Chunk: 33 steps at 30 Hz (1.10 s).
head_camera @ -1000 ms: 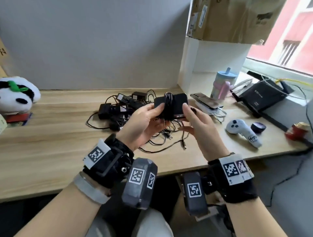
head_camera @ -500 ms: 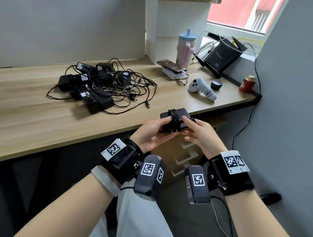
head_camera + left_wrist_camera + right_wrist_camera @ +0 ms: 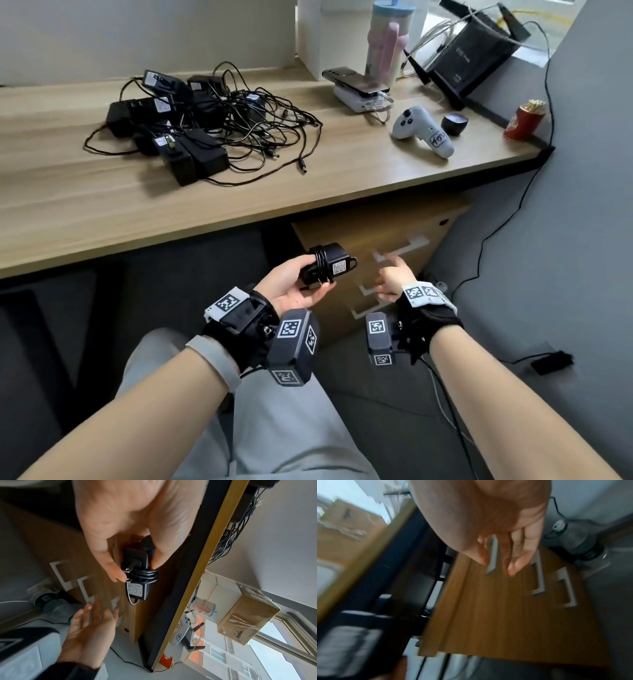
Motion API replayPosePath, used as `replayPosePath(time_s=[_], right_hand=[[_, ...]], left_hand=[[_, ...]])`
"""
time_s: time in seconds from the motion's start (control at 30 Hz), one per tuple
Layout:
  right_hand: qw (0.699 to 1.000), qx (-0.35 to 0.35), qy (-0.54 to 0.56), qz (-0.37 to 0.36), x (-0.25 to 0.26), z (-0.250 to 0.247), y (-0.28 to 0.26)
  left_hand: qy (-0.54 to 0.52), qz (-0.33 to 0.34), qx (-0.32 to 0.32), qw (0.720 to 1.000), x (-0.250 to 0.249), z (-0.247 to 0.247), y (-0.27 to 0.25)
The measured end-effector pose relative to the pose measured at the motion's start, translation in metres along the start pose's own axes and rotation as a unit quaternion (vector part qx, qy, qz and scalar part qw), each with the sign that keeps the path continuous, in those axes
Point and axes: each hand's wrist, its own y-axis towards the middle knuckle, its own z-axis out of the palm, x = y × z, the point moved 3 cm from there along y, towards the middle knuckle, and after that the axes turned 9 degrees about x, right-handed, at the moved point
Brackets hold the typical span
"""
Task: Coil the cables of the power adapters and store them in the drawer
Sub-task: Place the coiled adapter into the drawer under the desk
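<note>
Hidden or unclear: right-wrist view motion-blurred; whether the right hand [image 3: 394, 279] touches the drawer handle [image 3: 493, 555] cannot be told.
Left hand [image 3: 291, 287]: fingers [image 3: 109, 566] clamped on a black power adapter [image 3: 327, 265], frame centre, below the bench [image 3: 102, 212] edge.
Right hand: fingers loosely extended, holding nothing, before the wood-grain drawer cabinet [image 3: 387, 222].
Adapter: boxy, cable wound around its middle, prongs exposed.
Remaining adapters [image 3: 191, 126]: tangled pile, upper left of the bench.

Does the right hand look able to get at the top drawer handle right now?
Probably yes: the right hand is open, holds nothing, and its fingers already hover at the top drawer handle, with nothing between.
</note>
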Motion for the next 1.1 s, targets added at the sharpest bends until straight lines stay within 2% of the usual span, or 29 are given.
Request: replayPosePath(time_s=[0.1, 0.3, 0.47, 0.53, 0.6, 0.63, 0.67, 0.7, 0.73, 0.83, 0.97, 1.1], right_hand=[[0.984, -0.052, -0.171, 0.007, -0.006, -0.002, 0.021], [0.927, -0.089, -0.363, 0.004, 0.006, -0.005, 0.019], [0.911, -0.119, -0.394, 0.026, -0.009, -0.023, -0.004], [0.915, -0.172, -0.364, 0.027, -0.021, -0.04, -0.017], [0.918, -0.257, -0.301, -0.032, -0.026, -0.055, -0.038], [0.906, -0.288, -0.296, -0.094, -0.026, -0.056, -0.047], [0.887, -0.289, -0.324, -0.158, -0.026, -0.053, -0.055], [0.869, -0.263, -0.367, -0.2, -0.027, -0.047, -0.058], [0.858, -0.221, -0.414, -0.21, -0.03, -0.04, -0.06], [0.836, -0.091, -0.537, -0.07, -0.048, -0.031, -0.067], [0.835, -0.056, -0.548, 0.0, -0.056, -0.045, -0.079], [0.807, 0.025, -0.584, 0.088, -0.045, -0.049, -0.086]], left_hand=[[-0.017, 0.017, -0.016, 1.0, -0.003, -0.011, -0.001], [-0.022, 0.038, -0.019, 0.999, -0.01, -0.02, -0.007], [-0.016, 0.04, -0.02, 0.999, -0.008, -0.02, -0.009], [-0.013, 0.039, -0.02, 0.999, -0.007, -0.02, -0.007], [-0.008, 0.04, -0.022, 0.999, -0.005, -0.017, -0.004], [-0.006, 0.038, -0.023, 0.999, -0.002, -0.015, -0.002], [-0.001, 0.037, -0.026, 0.999, 0.001, -0.012, -0.001], [0.004, 0.034, -0.027, 0.999, 0.005, -0.01, 0.001], [0.01, 0.028, -0.026, 0.999, 0.01, -0.007, 0.001], [0.021, 0.009, -0.022, 0.999, 0.02, 0.0, 0.002], [0.035, 0.01, -0.034, 0.999, 0.028, 0.004, 0.006], [0.056, -0.011, -0.021, 0.998, 0.037, 0.013, 0.005]])
